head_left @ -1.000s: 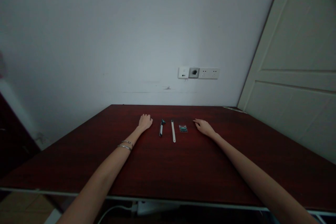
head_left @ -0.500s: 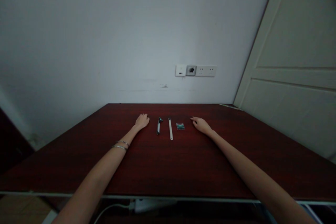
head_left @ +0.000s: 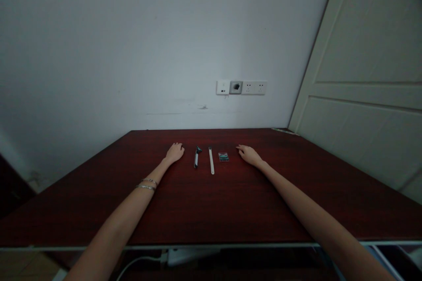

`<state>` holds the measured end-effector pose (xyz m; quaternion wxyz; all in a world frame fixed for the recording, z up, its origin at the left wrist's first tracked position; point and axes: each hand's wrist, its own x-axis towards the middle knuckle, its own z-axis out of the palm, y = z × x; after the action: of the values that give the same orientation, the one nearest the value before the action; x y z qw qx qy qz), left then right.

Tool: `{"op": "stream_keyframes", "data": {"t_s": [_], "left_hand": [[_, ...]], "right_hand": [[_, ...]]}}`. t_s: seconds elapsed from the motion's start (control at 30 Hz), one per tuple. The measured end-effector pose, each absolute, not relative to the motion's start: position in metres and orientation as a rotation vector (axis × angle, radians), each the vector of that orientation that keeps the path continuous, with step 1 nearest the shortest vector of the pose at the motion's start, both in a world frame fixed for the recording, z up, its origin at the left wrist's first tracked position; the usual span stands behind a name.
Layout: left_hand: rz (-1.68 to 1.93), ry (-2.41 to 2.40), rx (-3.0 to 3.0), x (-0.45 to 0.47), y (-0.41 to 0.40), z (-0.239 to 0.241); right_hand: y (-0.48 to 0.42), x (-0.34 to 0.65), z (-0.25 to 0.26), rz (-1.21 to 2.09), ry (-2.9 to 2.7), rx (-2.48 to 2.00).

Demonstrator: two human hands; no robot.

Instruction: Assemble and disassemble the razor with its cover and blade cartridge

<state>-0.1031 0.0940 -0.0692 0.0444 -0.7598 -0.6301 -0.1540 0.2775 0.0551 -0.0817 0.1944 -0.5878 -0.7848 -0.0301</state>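
Observation:
Between my hands, three small things lie in a row on the dark red tabletop (head_left: 204,210). A razor (head_left: 197,158) with a dark head and a grey-and-black handle is closest to my left hand (head_left: 175,153), which rests palm down, fingers loosely stretched, holding nothing. In the middle is a slim white stick (head_left: 211,161) with a dark far end and a hole at its near end; its kind I cannot make out. A small clear case (head_left: 223,157) with something teal inside lies to its right. Beyond it my right hand (head_left: 249,155) rests flat, fingers extended, touching none of them.
Behind the table rises a pale wall with a row of sockets (head_left: 241,88), and a white panelled door (head_left: 365,92) stands at the right. Below the front edge, a white power strip (head_left: 191,255) with a cable sits on a shelf.
The whole view has shifted slightly, so everything appears a little further left. Both hands and the three things keep their places on the table.

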Motion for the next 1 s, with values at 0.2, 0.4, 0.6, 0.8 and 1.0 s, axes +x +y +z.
{"op": "stream_keyframes", "data": {"t_s": [0.2,0.4,0.6,0.8,1.0], "left_hand": [[-0.561,-1.998,-2.263,-0.101,0.088,-0.062],[-0.662,-2.14,-2.195,-0.078,0.074,-0.04],[-0.545,-2.209,-2.249,-0.043,0.055,-0.029],[-0.166,-2.205,-2.43,-0.034,0.043,-0.023],[-0.171,-2.202,-2.497,-0.036,0.038,-0.023]], "right_hand": [[0.055,0.278,-0.082,-0.073,-2.194,-1.66],[0.054,0.278,-0.081,-0.093,-2.198,-1.667],[0.054,0.277,-0.08,-0.087,-2.208,-1.676],[0.05,0.276,-0.078,-0.072,-2.198,-1.674],[0.052,0.276,-0.078,-0.049,-2.195,-1.675]]}}
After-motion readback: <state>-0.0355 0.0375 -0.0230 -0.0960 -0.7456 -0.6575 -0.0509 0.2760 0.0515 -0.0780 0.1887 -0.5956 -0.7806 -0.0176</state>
